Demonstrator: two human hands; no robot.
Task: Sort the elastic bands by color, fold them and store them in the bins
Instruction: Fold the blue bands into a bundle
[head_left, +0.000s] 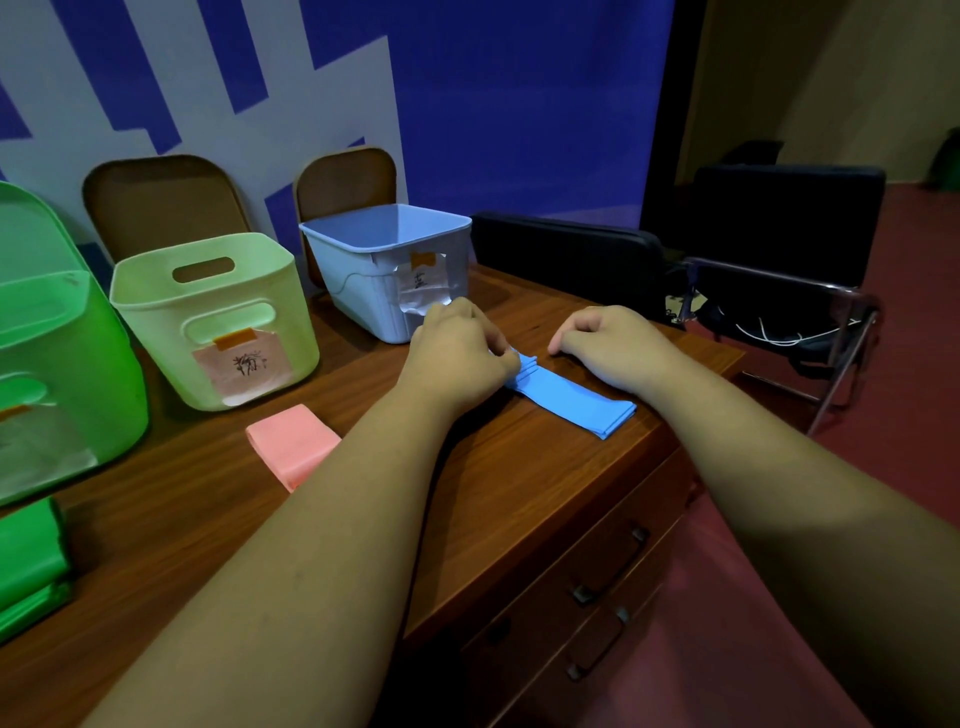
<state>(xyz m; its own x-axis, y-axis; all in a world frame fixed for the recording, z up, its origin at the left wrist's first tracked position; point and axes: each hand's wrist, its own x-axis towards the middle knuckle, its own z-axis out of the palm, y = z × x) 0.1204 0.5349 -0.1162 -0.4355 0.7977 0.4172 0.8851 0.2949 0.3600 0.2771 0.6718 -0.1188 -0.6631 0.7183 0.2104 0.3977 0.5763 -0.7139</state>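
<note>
A blue elastic band (571, 397) lies folded in flat layers on the wooden desk (483, 478), near its right edge. My left hand (457, 353) pinches the far end of the band's layers. My right hand (608, 338) rests knuckles-up beside that same end, fingers curled onto the desk at the band's edge. A folded pink band (291, 444) lies to the left of my left forearm. Green bands (28, 566) lie at the desk's near left. Behind stand a blue bin (387, 270), a pale yellow-green bin (208, 317) and a green bin (52, 374).
Each bin carries a paper label taped to its front. The desk has drawers (597, 587) on its right side. Two brown chair backs (161, 197) stand behind the bins. A black chair (779, 270) with cables stands right of the desk, on red floor.
</note>
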